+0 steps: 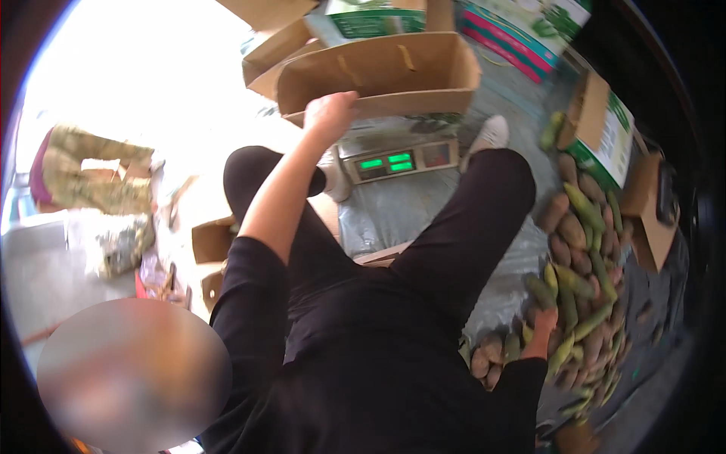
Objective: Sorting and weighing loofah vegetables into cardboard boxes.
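My left hand [330, 112] is closed over the near rim of an open cardboard box [412, 104], with the fingertips inside. That box rests on a digital scale [401, 162] with a green lit display, between my feet. Inside the box I see brown walls and no contents; its floor is partly hidden. Down at the right, my right hand [545, 321] reaches into a heap of vegetables, against a green cucumber-like one [540, 291]. Its fingers are blurred and partly hidden, so their grip is unclear. Brownish, potato-like roots [571, 229] lie mixed with long green ones [584, 206].
Grey plastic sheeting [386, 216] covers the floor. A green-and-white carton [609, 140] and a brown box [646, 208] stand beyond the heap. More cartons [522, 34] are at the back. On the left are a patterned sack [94, 170] and a small open box [212, 240].
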A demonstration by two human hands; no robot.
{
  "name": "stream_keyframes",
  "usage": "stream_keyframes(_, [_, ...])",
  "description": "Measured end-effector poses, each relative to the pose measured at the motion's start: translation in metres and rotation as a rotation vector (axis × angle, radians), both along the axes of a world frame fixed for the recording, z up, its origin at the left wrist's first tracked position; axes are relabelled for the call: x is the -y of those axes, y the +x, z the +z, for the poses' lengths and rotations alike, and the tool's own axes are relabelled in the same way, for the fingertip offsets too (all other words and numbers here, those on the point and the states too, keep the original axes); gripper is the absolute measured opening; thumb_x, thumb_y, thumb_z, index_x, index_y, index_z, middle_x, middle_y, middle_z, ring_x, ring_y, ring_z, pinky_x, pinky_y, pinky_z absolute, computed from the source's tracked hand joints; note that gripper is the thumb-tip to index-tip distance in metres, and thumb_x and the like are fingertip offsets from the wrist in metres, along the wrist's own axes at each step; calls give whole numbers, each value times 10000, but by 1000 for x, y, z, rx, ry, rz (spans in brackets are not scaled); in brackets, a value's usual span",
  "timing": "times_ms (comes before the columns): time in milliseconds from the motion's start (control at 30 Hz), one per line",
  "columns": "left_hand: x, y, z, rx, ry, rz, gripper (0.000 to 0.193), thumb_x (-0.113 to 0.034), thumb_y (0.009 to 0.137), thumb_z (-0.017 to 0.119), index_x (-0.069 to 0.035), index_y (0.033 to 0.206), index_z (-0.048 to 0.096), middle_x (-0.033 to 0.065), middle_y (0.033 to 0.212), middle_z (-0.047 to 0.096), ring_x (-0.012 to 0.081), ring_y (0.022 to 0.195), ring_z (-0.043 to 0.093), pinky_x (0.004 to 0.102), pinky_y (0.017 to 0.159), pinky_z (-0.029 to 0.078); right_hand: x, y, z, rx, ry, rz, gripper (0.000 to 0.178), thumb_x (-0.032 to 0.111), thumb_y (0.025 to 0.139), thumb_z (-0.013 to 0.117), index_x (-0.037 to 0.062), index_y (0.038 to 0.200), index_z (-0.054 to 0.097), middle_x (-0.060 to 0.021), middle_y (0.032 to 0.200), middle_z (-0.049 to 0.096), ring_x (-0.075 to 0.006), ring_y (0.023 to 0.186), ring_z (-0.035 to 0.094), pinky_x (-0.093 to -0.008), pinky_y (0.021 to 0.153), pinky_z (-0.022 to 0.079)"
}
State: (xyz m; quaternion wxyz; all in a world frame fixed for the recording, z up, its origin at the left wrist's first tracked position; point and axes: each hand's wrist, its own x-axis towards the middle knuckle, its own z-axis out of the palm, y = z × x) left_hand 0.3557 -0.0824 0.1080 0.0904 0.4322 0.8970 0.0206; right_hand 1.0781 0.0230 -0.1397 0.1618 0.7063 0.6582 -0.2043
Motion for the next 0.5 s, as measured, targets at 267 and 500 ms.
stream_keyframes(267, [-13,11,6,19,-23,-23,215,-277,800,599,-116,942,611,120,896,645,312,885,616,416,778,477,-23,52,-11,217,-44,-11,752,391,756,629,73,1373,341,-159,1361,412,-328,1236,416,-426,1023,348])
stream_keyframes(500, [-9,12,11,-14,-42,9,254,-288,794,595,-125,988,617,120,917,644,307,905,615,410,776,485,-30,2,31,378,-177,21,793,292,700,724,70,1353,332,-156,1292,433,-364,1206,416,-477,976,391])
